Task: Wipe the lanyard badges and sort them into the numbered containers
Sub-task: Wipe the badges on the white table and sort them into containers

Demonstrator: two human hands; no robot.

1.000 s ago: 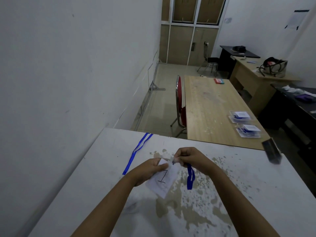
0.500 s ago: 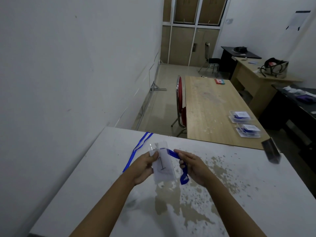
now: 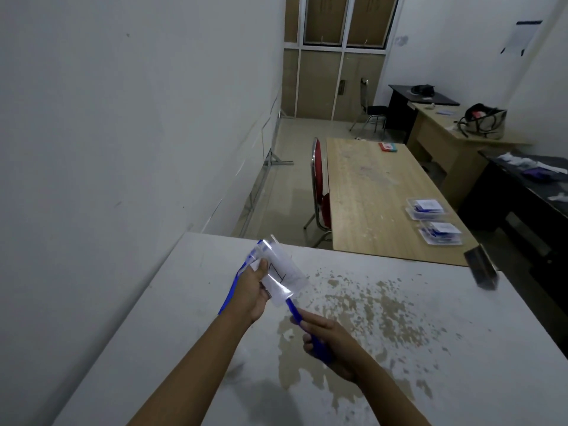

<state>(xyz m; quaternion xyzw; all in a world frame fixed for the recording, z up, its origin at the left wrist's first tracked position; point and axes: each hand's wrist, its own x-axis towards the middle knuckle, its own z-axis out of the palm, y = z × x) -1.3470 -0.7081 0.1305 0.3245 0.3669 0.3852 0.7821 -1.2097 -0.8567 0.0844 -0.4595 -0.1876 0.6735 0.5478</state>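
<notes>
Meanwhile, a clear plastic badge sleeve holding a white card marked with a hand-drawn "1" [image 3: 281,276] is held up off a worn white table [image 3: 430,348] by the left hand [image 3: 253,292], whose thumb is pressed on the sleeve's near face while the other fingers are curled behind it, mostly hidden. A blue ribbon lanyard [image 3: 296,316] is seen running from the sleeve's lower edge down into the right hand [image 3: 330,347], where the fingers are closed around it. The strap appears to be drawn taut and away from the sleeve, judged as a way of keeping the ribbon clear of the plastic face so that it can be wiped or read before sorting; no cloth can be made out. More blue ribbon [image 3: 233,287] is visible beside the left wrist, though whether it belongs to the same lanyard cannot be told. On the long wooden table [image 3: 368,192] beyond, two clear plastic containers [image 3: 425,208] [image 3: 442,232] are set side by side near its right edge, well apart from the hands, each already holding blue-strapped badges under a white label; the numbers cannot be read. One badge is counted in hand, two containers, two hands at work, and one red chair [image 3: 319,192] tucked against the wooden table.
</notes>
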